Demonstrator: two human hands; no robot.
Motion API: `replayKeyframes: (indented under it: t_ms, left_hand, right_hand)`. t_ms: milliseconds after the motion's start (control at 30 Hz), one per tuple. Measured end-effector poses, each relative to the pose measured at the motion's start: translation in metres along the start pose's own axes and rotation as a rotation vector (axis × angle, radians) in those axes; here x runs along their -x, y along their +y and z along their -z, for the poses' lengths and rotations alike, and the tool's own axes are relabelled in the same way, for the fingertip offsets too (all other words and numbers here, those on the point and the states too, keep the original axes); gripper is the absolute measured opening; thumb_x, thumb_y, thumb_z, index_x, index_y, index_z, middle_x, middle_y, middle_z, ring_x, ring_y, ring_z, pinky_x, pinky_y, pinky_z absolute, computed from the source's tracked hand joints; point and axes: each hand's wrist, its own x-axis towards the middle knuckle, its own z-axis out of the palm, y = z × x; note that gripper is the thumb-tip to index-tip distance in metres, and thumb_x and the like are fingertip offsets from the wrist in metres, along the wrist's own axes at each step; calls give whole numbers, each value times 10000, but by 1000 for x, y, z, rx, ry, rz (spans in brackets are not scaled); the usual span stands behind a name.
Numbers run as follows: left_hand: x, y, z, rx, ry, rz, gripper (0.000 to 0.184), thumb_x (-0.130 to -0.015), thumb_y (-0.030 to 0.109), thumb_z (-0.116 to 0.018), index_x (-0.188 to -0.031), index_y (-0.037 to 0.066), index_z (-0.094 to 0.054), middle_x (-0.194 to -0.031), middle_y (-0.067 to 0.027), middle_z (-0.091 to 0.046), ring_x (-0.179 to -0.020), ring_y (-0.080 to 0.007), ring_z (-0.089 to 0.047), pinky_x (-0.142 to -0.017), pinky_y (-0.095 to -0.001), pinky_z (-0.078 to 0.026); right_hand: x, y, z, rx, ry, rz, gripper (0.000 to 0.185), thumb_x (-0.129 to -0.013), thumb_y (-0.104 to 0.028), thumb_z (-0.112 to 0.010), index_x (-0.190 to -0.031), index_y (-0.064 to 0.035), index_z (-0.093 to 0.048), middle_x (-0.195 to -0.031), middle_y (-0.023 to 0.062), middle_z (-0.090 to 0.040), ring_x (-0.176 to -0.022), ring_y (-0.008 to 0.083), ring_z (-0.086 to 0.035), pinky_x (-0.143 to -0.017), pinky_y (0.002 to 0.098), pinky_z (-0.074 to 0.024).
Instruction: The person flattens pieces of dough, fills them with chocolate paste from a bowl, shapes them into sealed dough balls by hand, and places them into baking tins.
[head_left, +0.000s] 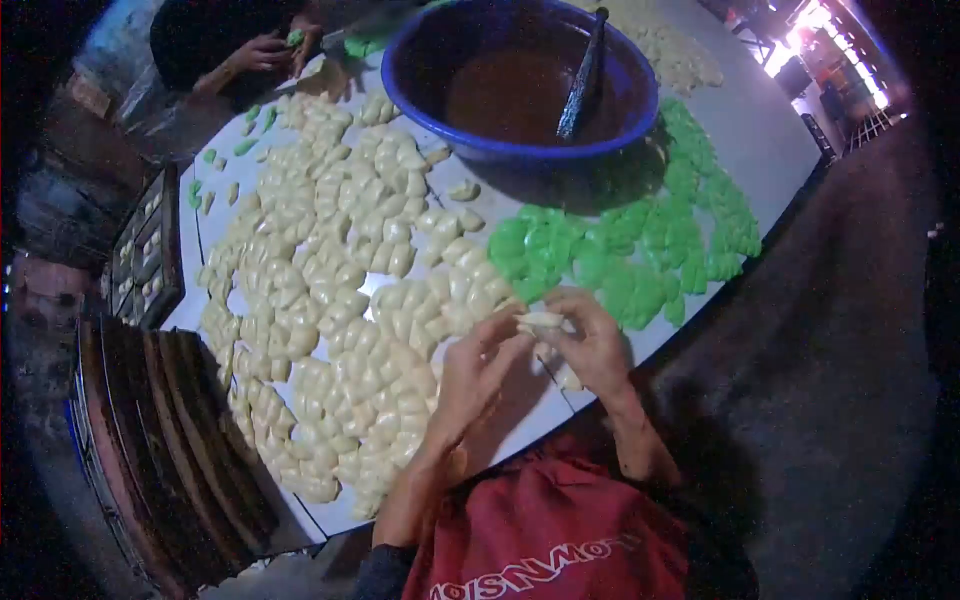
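Observation:
My left hand (pixel 484 362) and my right hand (pixel 594 346) meet near the table's front edge. Between their fingertips is a small cream-coloured dough piece (pixel 540 320), pinched from both sides. Many similar cream dough pieces (pixel 330 250) cover the table to the left of my hands, packed close together. Just beyond my right hand lies a spread of bright green dough pieces (pixel 620 250). Farther back stands a blue basin (pixel 520 152) with a brown mass (pixel 510 95) in it. A dark-handled utensil (pixel 582 80) leans inside the basin; its type is unclear.
Stacked dark trays (pixel 165 440) stand at the table's left edge. Behind them sits a tray with small pieces (pixel 142 255). Across the white table (pixel 770 120), another person's hands (pixel 265 52) hold something green. More pale pieces (pixel 670 50) lie beyond the basin.

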Motion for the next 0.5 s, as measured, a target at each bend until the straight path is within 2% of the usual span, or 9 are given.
replayKeyframes:
  t_ms: [33,100,133,167,200,267,367,433,500]
  left_hand:
    - [-4,3,-11,-8,60,-132,557,-888,147,-646,-1378,-10,-431,-1248,-184,-589,-1143,-237,-578,-969,-332,-445]
    - [-20,15,-24,-119,103,-372,692,-931,228,-580,-1486,-1,-236,-1420,-220,-437,-1306,-286,-449,-1057,-363,-370]
    - [-32,22,-32,-188,181,-565,647,-957,323,-525,-1450,-35,-308,-1340,-229,-521,-1224,-288,-536,-994,-359,-432]
    - [-42,25,-41,-188,191,-670,675,-919,405,-573,-1398,-34,-390,-1256,-222,-578,-1126,-310,-593,-923,-366,-472]
    - [-52,28,-50,-186,202,-773,714,-880,486,-621,-1346,-34,-471,-1171,-214,-636,-1027,-332,-650,-852,-373,-512]
    - [-78,30,-64,25,293,-877,847,-804,589,-649,-1333,-52,-488,-1047,-176,-693,-794,-243,-698,-692,-308,-541]
    - [-98,20,-77,363,145,-598,960,-772,474,-754,-1447,-38,-304,-1241,-165,-609,-941,-148,-618,-798,-270,-503]
    - [-103,15,-83,487,170,-431,787,-899,299,-664,-1483,10,-223,-1391,-163,-443,-1076,-203,-589,-951,-297,-442]
    - [-102,20,-70,574,77,-157,819,-889,203,-685,-1507,47,-171,-1413,-159,-431,-1045,-153,-587,-895,-260,-470]
  right_hand:
    - [-1,0,6,-77,-33,-212,369,-789,-1,-701,-1136,-2,-573,-1089,67,-599,-993,148,-597,-716,261,-542]
    - [-12,-16,3,-148,42,-65,389,-783,5,-703,-1146,-6,-563,-1107,63,-585,-1008,146,-583,-744,261,-533]
    - [-19,-26,2,-184,77,10,400,-780,8,-704,-1152,-8,-558,-1116,60,-578,-1015,144,-576,-758,261,-528]
    - [-21,-32,4,-695,17,-231,376,-797,10,-691,-1145,-16,-550,-1108,49,-580,-1014,132,-569,-766,261,-517]
    - [-25,-43,6,-991,-22,-266,314,-824,12,-669,-1118,-19,-562,-1061,48,-601,-961,115,-591,-766,252,-511]
    - [-44,-59,18,-1062,-88,-303,227,-870,-44,-648,-1082,-21,-570,-978,44,-626,-872,106,-609,-747,236,-502]
    - [-85,-60,32,-996,-252,-275,187,-897,-123,-642,-1049,-37,-575,-907,33,-637,-800,99,-609,-718,220,-491]
    - [-120,-54,37,-772,-272,-296,155,-916,-164,-617,-1018,-53,-580,-894,26,-631,-805,85,-601,-695,220,-483]
    - [-176,-50,41,-564,-248,-162,148,-917,-170,-612,-998,-51,-581,-868,24,-624,-806,79,-596,-686,231,-481]
